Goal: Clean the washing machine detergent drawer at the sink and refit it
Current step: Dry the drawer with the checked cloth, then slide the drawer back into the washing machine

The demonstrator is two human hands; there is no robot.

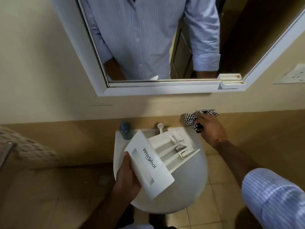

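Note:
A white detergent drawer with a "Whirlpool" front panel hangs over the white sink. My left hand grips the panel's lower left edge. The drawer's compartments point toward the tap at the back of the basin. My right hand is up at the wall ledge to the right of the sink, closed on a black-and-white checked cloth.
A blue bottle stands at the sink's back left corner. A white-framed mirror hangs above. A wall socket sits at the far right. Beige floor tiles lie below, with a floor drain to the left.

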